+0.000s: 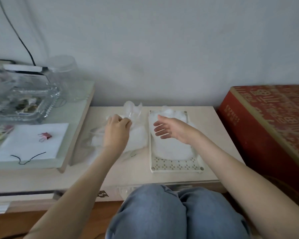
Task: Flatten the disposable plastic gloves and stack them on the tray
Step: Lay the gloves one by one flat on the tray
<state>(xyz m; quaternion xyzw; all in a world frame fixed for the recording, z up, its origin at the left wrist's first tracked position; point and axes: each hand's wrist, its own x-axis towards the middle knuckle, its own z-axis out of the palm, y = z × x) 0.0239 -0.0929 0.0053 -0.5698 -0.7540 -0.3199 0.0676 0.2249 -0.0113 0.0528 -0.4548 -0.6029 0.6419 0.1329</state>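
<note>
1. Cream perforated plastic tray (177, 165), at the right edge of the pale low table (141, 175): it carried a flattened stack of clear plastic gloves (173, 149), evidently the finished pile.
2. Loose heap of crumpled clear gloves (133, 109), beside the tray's left rim, reaching the table's far edge: apparently the supply awaiting flattening.
3. Left hand (116, 131): fingers curled narrow, pinching film from the heap, probably to draw one glove free.
4. Right hand (171, 128): fingers spread wide, empty, hovering over the stack, seemingly ready to smooth.

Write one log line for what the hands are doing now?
left hand: pinching loose gloves | right hand: open over tray | stack: started
</note>
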